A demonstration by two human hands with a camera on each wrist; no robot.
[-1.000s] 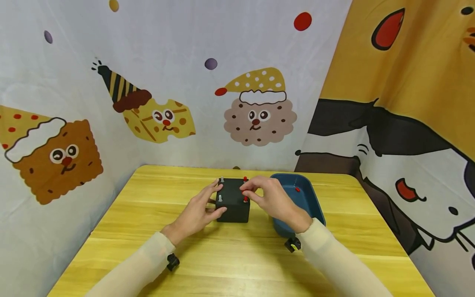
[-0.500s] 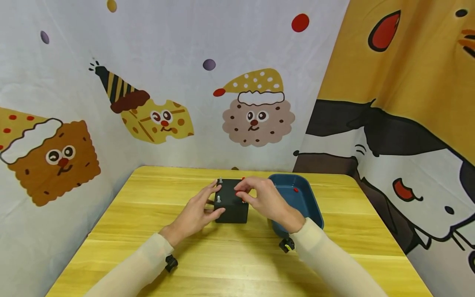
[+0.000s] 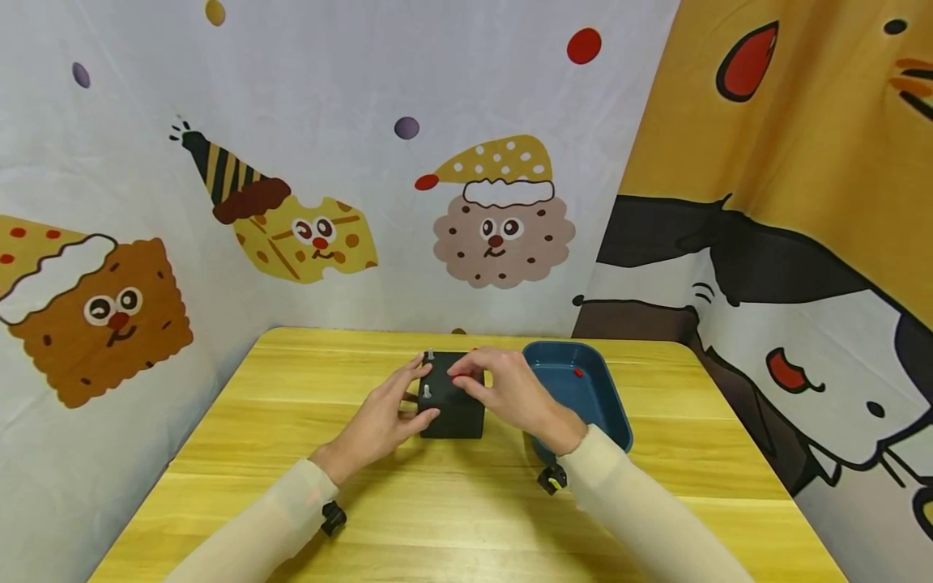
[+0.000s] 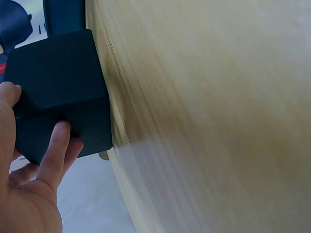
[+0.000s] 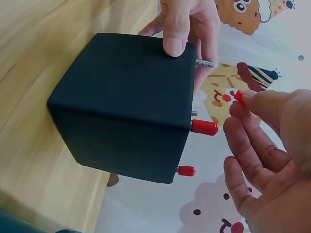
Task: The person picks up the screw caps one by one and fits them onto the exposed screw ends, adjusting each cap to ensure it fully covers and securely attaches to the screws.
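Hands meet over a black cube (image 3: 453, 397) on the wooden table (image 3: 466, 502). Left hand (image 3: 381, 414) grips the cube's near side, thumb on the top edge, fingers curled round it. Right hand (image 5: 262, 145) pinches a small red cap (image 5: 238, 97) between thumb and forefinger, just beside the bare threaded studs (image 5: 204, 63). Two red-capped studs (image 5: 204, 127) sit below its fingers. Blue tray (image 3: 583, 389), just beyond the right wrist, holds one more red piece (image 3: 578, 373). Judgement: keep the cube braced, line the cap square to a bare stud, push straight so the stud does not tilt it.
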